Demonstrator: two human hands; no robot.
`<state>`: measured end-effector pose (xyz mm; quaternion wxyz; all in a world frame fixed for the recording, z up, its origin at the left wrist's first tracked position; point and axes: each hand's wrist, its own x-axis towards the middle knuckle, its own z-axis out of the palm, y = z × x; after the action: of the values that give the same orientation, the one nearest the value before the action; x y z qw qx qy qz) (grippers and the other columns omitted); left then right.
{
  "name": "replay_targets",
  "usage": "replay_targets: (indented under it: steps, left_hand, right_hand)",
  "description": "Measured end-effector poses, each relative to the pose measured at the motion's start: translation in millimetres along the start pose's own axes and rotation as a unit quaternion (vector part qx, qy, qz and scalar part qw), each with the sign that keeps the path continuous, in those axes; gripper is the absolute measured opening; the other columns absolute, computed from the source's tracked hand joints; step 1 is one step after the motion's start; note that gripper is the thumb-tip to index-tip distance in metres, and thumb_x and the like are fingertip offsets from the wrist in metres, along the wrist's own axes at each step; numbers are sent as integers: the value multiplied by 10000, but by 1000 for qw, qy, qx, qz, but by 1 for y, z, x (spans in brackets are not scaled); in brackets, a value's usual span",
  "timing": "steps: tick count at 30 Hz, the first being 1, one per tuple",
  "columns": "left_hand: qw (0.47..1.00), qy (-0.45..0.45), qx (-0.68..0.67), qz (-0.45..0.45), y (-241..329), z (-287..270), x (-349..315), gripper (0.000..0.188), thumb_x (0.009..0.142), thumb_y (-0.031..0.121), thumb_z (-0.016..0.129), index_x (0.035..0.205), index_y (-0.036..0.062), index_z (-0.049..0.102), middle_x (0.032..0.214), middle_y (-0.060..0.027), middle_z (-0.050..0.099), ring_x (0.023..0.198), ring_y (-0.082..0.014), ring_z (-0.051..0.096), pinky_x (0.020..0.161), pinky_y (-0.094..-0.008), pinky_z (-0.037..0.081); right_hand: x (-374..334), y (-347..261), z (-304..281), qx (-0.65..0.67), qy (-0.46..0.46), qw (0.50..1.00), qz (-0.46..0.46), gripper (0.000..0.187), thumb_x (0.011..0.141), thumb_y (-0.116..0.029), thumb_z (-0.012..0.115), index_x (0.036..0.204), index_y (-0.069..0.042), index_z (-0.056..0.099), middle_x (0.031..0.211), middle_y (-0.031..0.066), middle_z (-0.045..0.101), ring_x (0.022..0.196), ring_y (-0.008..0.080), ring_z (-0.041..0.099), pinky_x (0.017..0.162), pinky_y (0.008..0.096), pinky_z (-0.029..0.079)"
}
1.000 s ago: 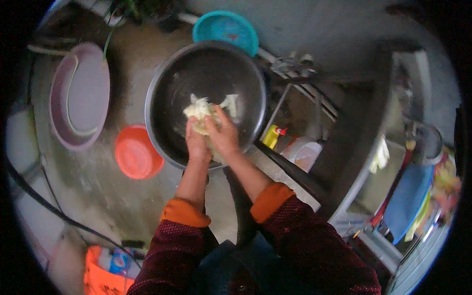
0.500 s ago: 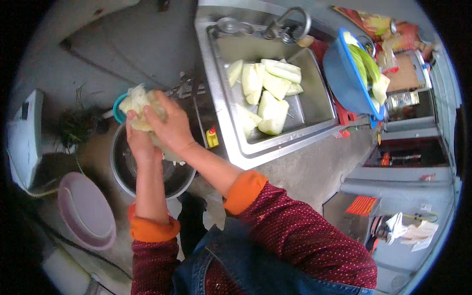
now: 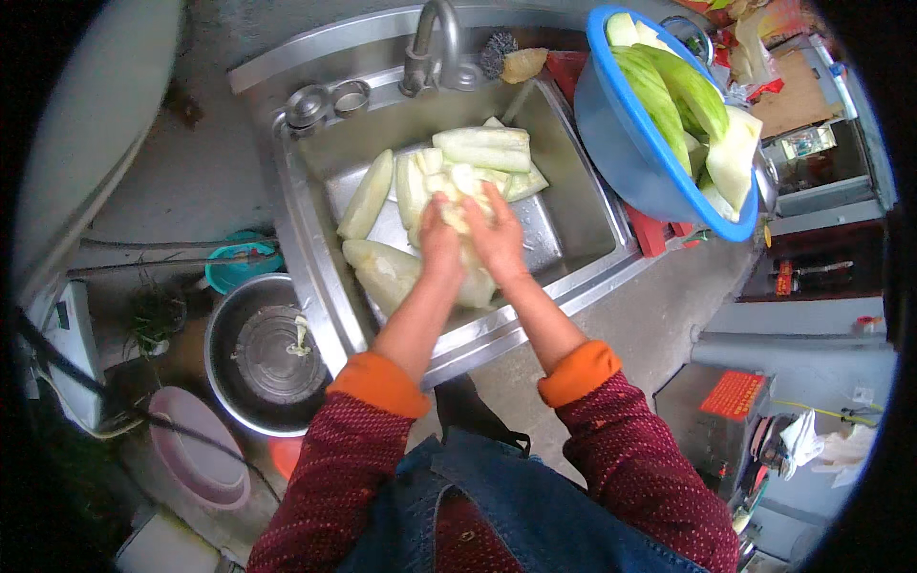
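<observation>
Pale pulp (image 3: 456, 216): soft, lumpy, cream-coloured; situated over the steel sink (image 3: 592, 224), between the left hand (image 3: 441, 246) and the right hand (image 3: 498, 239). It is held by both, fingers half curled, palms facing; its long axis cannot be told.

Gourd pieces (image 3: 366, 196): firm, smooth, whitish green, thick and elongated; contained in the sink. The leftmost is slanted, its upper end turned right; the uppermost is laid nearly crosswise.

Blue basin (image 3: 616, 124): plastic, round, tilted in view; filled with curved green strips (image 3: 650, 95) and pale slabs (image 3: 733, 162).

Steel basin (image 3: 226, 368): round, dark-bottomed; a pale scrap (image 3: 301, 336) is contained.

Pink tub (image 3: 196, 449): oval, plastic, shallow; set near the steel basin.

Teal basin (image 3: 229, 275): plastic, partly covered by pipes.
</observation>
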<state>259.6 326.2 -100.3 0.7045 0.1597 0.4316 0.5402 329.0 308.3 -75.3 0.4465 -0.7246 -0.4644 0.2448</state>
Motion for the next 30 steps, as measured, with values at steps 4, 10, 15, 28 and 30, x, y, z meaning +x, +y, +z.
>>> replay_targets:
  steps: [4,10,15,28,30]
  left_hand:
    - [995,-35,-4,-98,-95,44,29,439,934,417,430,1187,62,479,1086,-60,556,984,-175,529,825,-345,446]
    - [969,-83,-30,-230,-204,63,70,457,946,432,353,1217,82,469,1104,-86,555,987,-230,538,856,-381,431]
    - [915,-84,20,-394,-224,58,64,423,940,362,356,1200,58,496,1147,-122,543,1008,-234,537,855,-355,441]
    - [941,-238,228,-78,66,9,16,378,908,355,479,1214,133,500,1268,-6,469,1212,-152,363,999,-373,258]
    - [948,-203,241,-31,115,-26,-10,365,921,333,468,1209,111,499,1236,-19,508,1173,-151,427,967,-330,312]
  right_hand:
    - [38,76,-64,-86,-13,993,84,602,807,-406,602,1235,3,490,1145,263,540,1093,342,522,929,361,397]
    - [73,163,-114,-123,-127,969,171,609,851,-429,479,1299,-20,420,1281,267,430,1217,360,398,1006,376,325]
    - [76,175,-125,-264,-189,923,208,645,821,-346,544,1329,5,359,1391,225,316,1313,324,268,1072,350,233]
    - [45,81,-110,-142,-110,984,15,447,829,-184,612,1226,-10,504,1136,106,574,889,146,564,785,269,456]
    - [21,40,-86,-98,-146,984,7,395,835,-172,608,1194,-23,533,1116,106,580,898,155,559,770,270,466]
